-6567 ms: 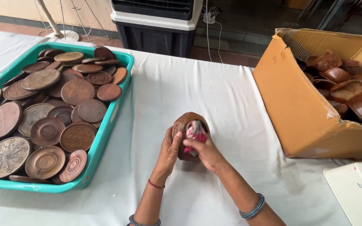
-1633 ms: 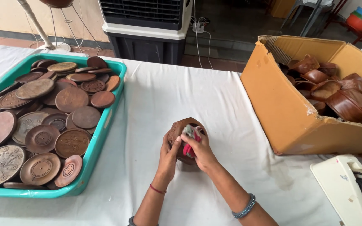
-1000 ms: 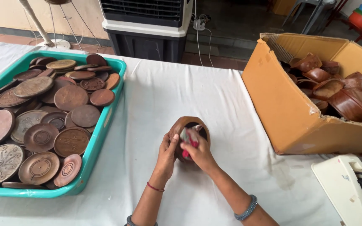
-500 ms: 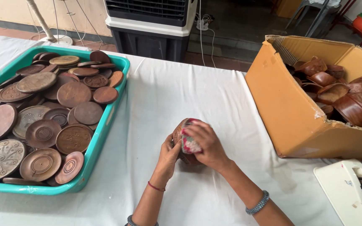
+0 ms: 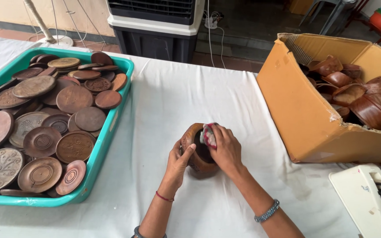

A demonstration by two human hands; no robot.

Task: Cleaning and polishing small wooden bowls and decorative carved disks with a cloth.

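At the far left, a teal plastic tray sits on the white-covered desk, filled with round brown wooden lids and discs, some carved with patterns, stacked loosely and overlapping.

Centre of the desk: a brown wooden bowl rests on the cloth, tilted with its opening facing up and toward the right. The left hand is clasped against the bowl's left outer wall, thumb hooked over the rim, fingers curled around the underside and largely hidden. A thin red thread band sits on that wrist.

The right hand lies over the bowl's opening, fingers bent and closed on a small wad of cloth, pink and whitish, pressed against the inner rim. The fingertips are bunched together around the cloth; the palm covers much of the bowl's mouth. A beaded bracelet is on that forearm. The two hands are close together, separated only by the bowl.

To the right, well apart from the hands, an open cardboard box stands on the desk, holding a heap of similar brown wooden bowls.

At the lower right corner, a cream-coloured tape dispenser is partly in view.
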